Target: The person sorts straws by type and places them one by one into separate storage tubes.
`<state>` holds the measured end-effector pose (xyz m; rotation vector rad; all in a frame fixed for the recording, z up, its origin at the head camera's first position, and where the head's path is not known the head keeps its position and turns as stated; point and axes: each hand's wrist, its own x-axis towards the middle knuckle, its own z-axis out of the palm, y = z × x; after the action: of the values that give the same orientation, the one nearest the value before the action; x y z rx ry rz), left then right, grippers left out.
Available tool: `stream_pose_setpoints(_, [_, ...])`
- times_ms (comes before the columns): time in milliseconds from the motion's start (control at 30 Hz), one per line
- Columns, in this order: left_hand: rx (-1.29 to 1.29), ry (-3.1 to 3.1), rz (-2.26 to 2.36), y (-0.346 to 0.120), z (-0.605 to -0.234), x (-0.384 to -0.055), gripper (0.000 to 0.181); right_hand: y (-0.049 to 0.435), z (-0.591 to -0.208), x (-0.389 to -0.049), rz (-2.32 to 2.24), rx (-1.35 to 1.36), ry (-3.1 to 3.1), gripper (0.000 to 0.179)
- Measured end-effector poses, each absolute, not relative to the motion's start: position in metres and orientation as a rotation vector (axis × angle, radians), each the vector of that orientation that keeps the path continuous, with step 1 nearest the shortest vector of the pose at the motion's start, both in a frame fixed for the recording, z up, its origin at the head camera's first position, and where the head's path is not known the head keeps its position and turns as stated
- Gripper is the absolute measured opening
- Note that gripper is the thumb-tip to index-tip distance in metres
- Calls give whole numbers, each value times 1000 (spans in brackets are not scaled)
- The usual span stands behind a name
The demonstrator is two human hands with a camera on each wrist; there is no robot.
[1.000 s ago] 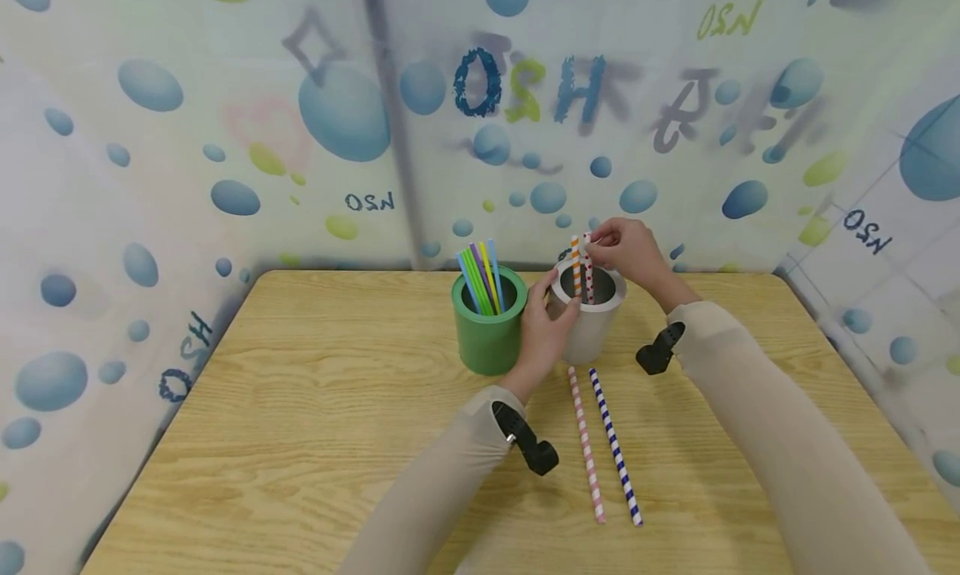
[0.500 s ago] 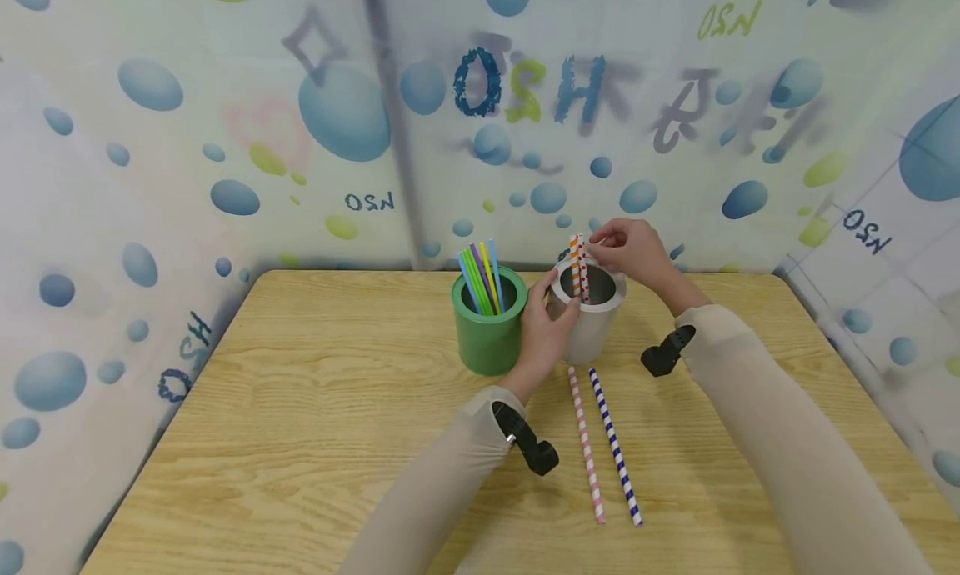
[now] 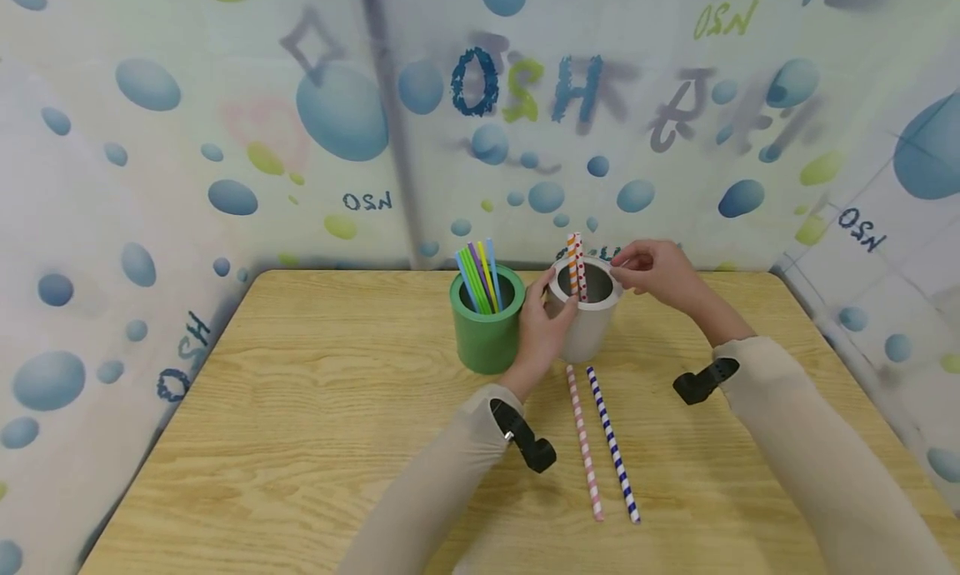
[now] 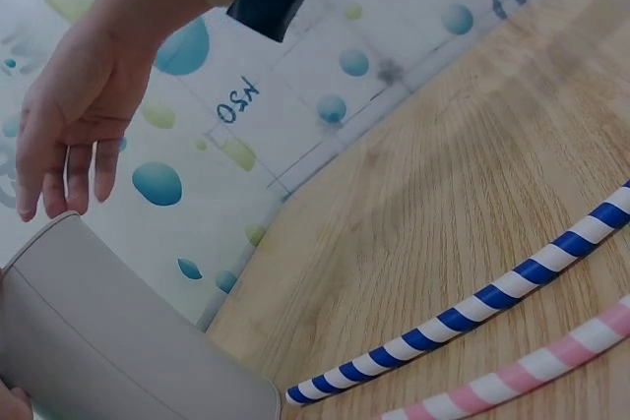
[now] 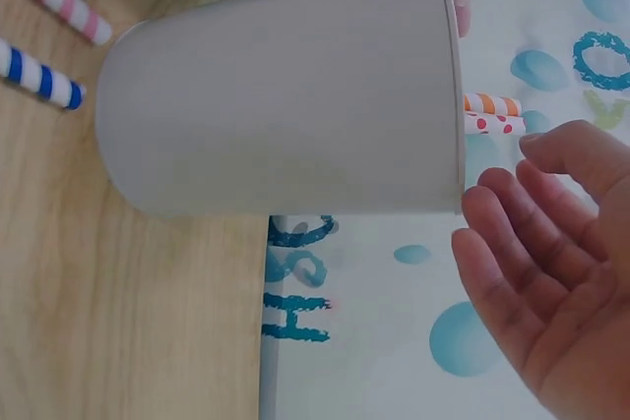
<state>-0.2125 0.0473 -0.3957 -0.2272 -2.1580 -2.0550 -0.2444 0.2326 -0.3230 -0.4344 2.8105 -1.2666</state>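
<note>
My left hand (image 3: 542, 329) grips the left side of a light grey cup (image 3: 587, 333), thumb at the front and fingers at the rim. Two paper straws stand in it side by side: an orange-striped straw (image 3: 572, 262) and a red-dotted straw (image 3: 581, 267). My right hand (image 3: 660, 275) is just right of the cup's rim, fingers loosely bent and holding nothing; the right wrist view shows its fingertips close to the rim. On the table before the cup lie a pink-striped straw (image 3: 585, 446) and a blue-striped straw (image 3: 613, 446).
A green cup (image 3: 486, 342) stands directly left of the grey one, holding several thin plastic straws (image 3: 480, 279) in blue, green, purple and yellow. The wooden table (image 3: 315, 425) ends at a patterned cloth backdrop (image 3: 300, 183) behind the cups.
My right hand has let go of the red-dotted straw, which has leaned left against the orange-striped one. The hand has drawn right and down to beside the rim. My left hand stays put.
</note>
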Motion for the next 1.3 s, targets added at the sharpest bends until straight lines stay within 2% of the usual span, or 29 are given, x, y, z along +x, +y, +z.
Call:
stream_pose_setpoints(300, [-199, -2182, -2040, 46, -398, -215, 54, 245, -339, -222, -1225, -460, 2786, 26])
stream_pose_setpoints(533, [-198, -2170, -2040, 45, -399, -214, 53, 247, -367, -207, -1243, -430, 2690, 23])
stream_pose_setpoints(767, [-205, -2184, -2040, 47, -398, -214, 53, 252, -405, -198, -1290, -382, 2571, 33])
stream_pose_setpoints(1300, [-189, -2174, -2042, 47, -396, -213, 52, 225, -448, -183, -1346, -220, 2554, 24])
